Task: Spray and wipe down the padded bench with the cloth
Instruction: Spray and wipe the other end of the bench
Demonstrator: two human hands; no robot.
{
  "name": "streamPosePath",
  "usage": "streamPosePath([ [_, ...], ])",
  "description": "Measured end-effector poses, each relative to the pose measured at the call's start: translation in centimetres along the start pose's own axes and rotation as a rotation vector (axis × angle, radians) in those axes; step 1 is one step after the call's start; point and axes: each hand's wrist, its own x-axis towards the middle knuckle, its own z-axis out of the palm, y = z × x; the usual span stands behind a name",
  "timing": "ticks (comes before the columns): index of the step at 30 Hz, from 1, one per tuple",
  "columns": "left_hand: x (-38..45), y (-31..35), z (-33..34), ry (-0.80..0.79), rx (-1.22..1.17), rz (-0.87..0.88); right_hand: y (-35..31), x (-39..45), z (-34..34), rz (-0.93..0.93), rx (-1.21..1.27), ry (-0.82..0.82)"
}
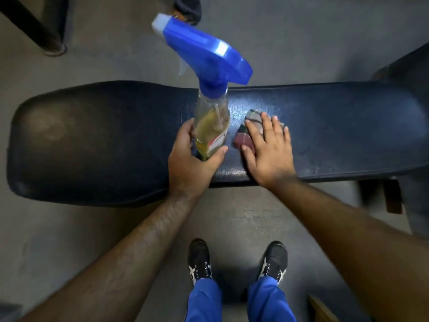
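Observation:
A dark blue padded bench [104, 140] runs across the view from left to right. My left hand [190, 161] grips the base of a clear spray bottle [212, 122] that holds yellow liquid and has a blue trigger head. The bottle stands upright on the middle of the bench. Just to its right, my right hand [269, 149] lies flat with fingers spread on a folded plaid cloth [251, 117], pressing it onto the pad. Most of the cloth is hidden under the palm.
Grey concrete floor [301, 43] surrounds the bench. My two dark shoes [236, 261] stand close to the bench's near edge. A black metal frame leg [39, 31] sits at the far left, another person's shoe [188, 10] at the far top, and dark equipment [408, 66] at the right.

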Motion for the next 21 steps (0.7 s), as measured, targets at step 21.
streamPosePath([
  [21,1.7,2.3,-4.9,0.206,0.063,-0.11,-5.1,-0.5,-0.2,-0.431,-0.009,-0.191],
])
